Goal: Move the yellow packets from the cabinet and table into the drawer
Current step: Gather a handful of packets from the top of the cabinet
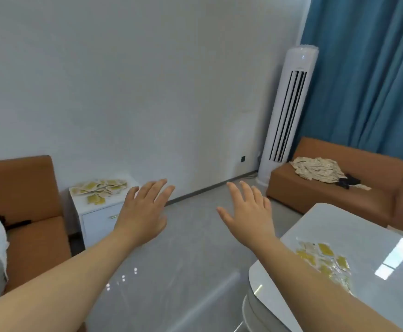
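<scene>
On the tabletop (pixel 387 236) nearest the camera, low right, one heap of packets (pixel 325 261) lies loose. Over the floor beyond, the left hand (pixel 145 212) and right hand (pixel 248 212) are held out flat, fingers spread, nothing gripped. Farther left, a second heap (pixel 100 189) covers the cabinet (pixel 95 219), whose drawer (pixel 100 222) looks shut. The drawer is best pulled open first, then the packets gathered in bunches, since loose sachets are likely to slip.

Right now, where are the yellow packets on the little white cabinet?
In the head view, the yellow packets lie scattered atop the white cabinet at left, against the wall beside the orange chair.
</scene>
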